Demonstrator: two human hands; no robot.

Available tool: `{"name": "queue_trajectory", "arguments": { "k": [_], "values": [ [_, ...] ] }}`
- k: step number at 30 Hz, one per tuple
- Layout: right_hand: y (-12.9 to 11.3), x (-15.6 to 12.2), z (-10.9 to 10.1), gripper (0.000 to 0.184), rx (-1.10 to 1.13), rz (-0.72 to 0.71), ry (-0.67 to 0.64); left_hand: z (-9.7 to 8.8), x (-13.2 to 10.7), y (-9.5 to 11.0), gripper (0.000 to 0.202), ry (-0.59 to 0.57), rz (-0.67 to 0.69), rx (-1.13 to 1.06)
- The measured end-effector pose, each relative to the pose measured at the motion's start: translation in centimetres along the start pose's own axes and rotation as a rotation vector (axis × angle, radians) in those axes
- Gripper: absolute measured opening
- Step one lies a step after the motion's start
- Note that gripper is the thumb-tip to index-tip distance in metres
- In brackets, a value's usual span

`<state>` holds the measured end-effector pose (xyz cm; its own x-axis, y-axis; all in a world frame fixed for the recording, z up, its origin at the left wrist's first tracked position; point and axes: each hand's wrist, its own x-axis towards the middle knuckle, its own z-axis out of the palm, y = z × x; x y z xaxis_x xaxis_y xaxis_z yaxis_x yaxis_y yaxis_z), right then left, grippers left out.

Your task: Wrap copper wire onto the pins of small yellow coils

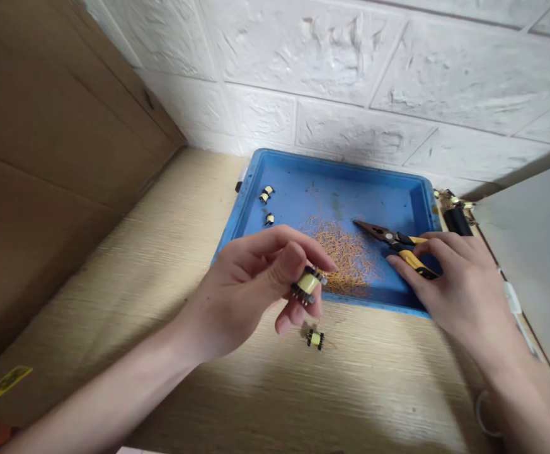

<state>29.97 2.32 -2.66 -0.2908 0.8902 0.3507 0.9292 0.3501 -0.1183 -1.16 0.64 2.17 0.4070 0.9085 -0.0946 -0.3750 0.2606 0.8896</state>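
Observation:
My left hand (256,284) pinches a small yellow-and-black coil part (308,285) between thumb and fingers, just in front of the blue tray (251,202). Another coil part (315,339) lies on the wooden table right below it. My right hand (458,284) rests over the tray's front right corner, its fingers closing around the yellow-and-black handles of the pliers (392,241), whose jaws point left over a heap of orange wire clippings (348,255).
Three small coil parts (267,192) lie in the tray's far left corner. A white brick-pattern wall stands behind, a cardboard panel (43,157) on the left, a grey panel (534,252) on the right. A black cylinder (457,221) sits by the tray's right edge.

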Motion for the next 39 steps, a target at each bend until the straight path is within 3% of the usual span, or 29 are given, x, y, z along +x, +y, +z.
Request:
{"name": "queue_trajectory", "arguments": {
  "k": [4,9,13,20,39],
  "values": [
    [0.1,0.0,0.1,0.026,-0.011,0.004,-0.003,-0.4,0.6,-0.2,0.033,0.026,-0.108,0.016],
    [0.0,0.1,0.1,0.026,-0.017,0.013,-0.005,-0.6,0.5,-0.3,0.028,-0.016,-0.076,0.153],
    [0.0,0.1,0.1,0.024,-0.017,0.025,-0.013,-0.4,0.2,0.0,0.029,-0.063,-0.070,0.082],
    [-0.2,0.1,0.1,0.030,-0.041,0.021,0.010,-0.2,-0.4,0.8,0.024,-0.144,-0.172,-0.003],
    [0.0,0.2,0.0,0.031,-0.039,0.025,-0.004,0.0,-0.4,1.1,0.019,-0.150,-0.110,0.145]
  ]
}}
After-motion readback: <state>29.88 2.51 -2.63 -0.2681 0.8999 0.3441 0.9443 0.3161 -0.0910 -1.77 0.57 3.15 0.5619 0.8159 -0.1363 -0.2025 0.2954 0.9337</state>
